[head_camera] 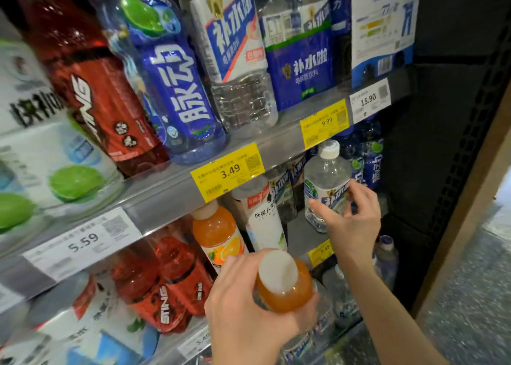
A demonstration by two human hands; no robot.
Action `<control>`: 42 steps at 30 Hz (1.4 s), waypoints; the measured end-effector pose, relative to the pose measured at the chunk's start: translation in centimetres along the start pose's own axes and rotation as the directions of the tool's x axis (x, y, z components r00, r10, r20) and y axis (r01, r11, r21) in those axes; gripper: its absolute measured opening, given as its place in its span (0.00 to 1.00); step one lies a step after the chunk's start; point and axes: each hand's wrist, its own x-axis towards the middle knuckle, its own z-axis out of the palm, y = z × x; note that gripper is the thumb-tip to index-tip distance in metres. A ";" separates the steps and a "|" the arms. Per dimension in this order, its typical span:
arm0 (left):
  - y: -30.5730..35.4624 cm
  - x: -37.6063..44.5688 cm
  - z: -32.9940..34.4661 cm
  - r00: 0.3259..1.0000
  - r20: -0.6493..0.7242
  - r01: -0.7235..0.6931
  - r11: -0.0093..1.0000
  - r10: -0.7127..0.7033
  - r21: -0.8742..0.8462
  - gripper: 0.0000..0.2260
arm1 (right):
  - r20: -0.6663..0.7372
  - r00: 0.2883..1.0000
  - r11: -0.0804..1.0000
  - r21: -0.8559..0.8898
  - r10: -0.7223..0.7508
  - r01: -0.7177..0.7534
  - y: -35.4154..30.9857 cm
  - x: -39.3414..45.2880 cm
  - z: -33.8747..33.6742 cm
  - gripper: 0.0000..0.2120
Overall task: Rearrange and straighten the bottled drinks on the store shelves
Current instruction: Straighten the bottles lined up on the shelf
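left hand (249, 309): low in the middle of the frame, we see its fingers curled around an orange juice bottle (284, 287), held out in front of the shelves.
orange juice bottle: smooth round plastic, see-through, full of cloudy orange drink, with a flat white cap facing us.
right hand (351, 221): at the right of the middle, we see its thumb and fingers pinch a clear water bottle (326, 182).
clear water bottle: shiny plastic with bumpy ridges low down, a white ribbed cap and a white and blue label; it stands upright on the middle shelf, right side.
second orange bottle (215, 232): on the middle shelf, just left of a white bottle (265, 221) with black writing.
red bottles (166, 279): shiny, dark red, lower left.
top shelf (276, 138): grey metal edge with yellow price tags (229, 171); we see tall blue bottles (177, 93), clear ones and a red one above it.
floor (470, 295): grey and speckled, lower right.
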 end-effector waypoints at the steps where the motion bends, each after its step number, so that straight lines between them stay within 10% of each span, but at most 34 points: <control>1: -0.3 0.1 -0.2 1.000 -0.006 0.012 1.000 -0.012 -0.012 0.27 | -0.019 1.000 1.000 -0.019 -0.017 0.016 0.2 -0.1 0.4 0.35; 17: -1.6 0.8 -5.4 0.968 0.027 0.250 0.951 -0.250 -0.181 0.25 | -0.024 0.996 0.946 -0.317 -0.084 0.072 1.7 -0.9 2.3 0.35; 20: -1.2 0.5 -6.9 0.964 0.009 0.263 0.951 -0.265 -0.160 0.25 | 0.062 0.971 0.925 -0.297 -0.229 0.237 -0.9 -2.9 2.1 0.22; 23: -1.0 -0.1 -8.8 0.958 -0.016 0.280 0.948 -0.286 -0.148 0.25 | 0.334 0.892 0.936 -0.066 -0.305 0.345 -4.4 -6.4 1.3 0.07; 28: -0.4 -2.1 -13.2 0.942 -0.066 0.317 0.936 -0.330 -0.156 0.24 | 0.825 0.532 0.980 0.190 -0.188 0.052 -10.0 -12.9 -0.5 0.23; 32: -0.6 -4.0 -16.5 0.928 -0.100 0.344 0.929 -0.358 -0.135 0.24 | 0.916 0.358 0.981 0.196 -0.182 -0.002 -12.4 -17.4 0.3 0.30; 42: -1.0 -10.1 -25.7 0.905 -0.091 0.399 0.904 -0.415 -0.153 0.28 | 0.928 0.326 0.982 0.187 -0.181 0.014 -18.3 -27.5 2.0 0.32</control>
